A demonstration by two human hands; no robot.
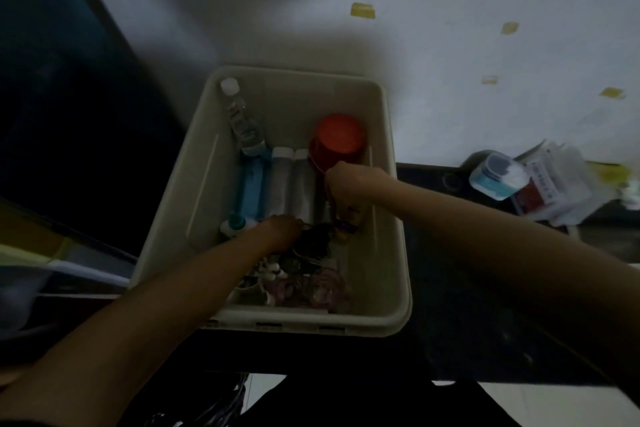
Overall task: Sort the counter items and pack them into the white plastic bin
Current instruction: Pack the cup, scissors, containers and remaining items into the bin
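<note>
Both my hands are down inside the bin (pixel 388 204), which sits on the dark counter (pixel 485 305) straight in front of me. My right hand (pixel 346 194) is curled around something small with a purple bit, by the right wall, just below the red-lidded jar (pixel 337 146); I can't make out what it is. My left hand (pixel 280 230) reaches into the dark clutter (pixel 313 241) in the middle; its fingers are hidden, so I can't tell whether it grips anything.

The two hands are nearly touching, and the clutter lies between them, closer to my left. Any tidying there falls to that hand, I'd say.

In the bin, the long things lie side by side, running away from me: a clear bottle (pixel 240 118) with a white cap at the far left, a blue tube (pixel 251 187), then two grey tubes (pixel 291 184). Pinkish small items (pixel 322 288) fill the near end.

Off right on the counter, a blue-and-white container (pixel 498 175) and a packet (pixel 550 187) remain unpacked, nearer my right arm.
</note>
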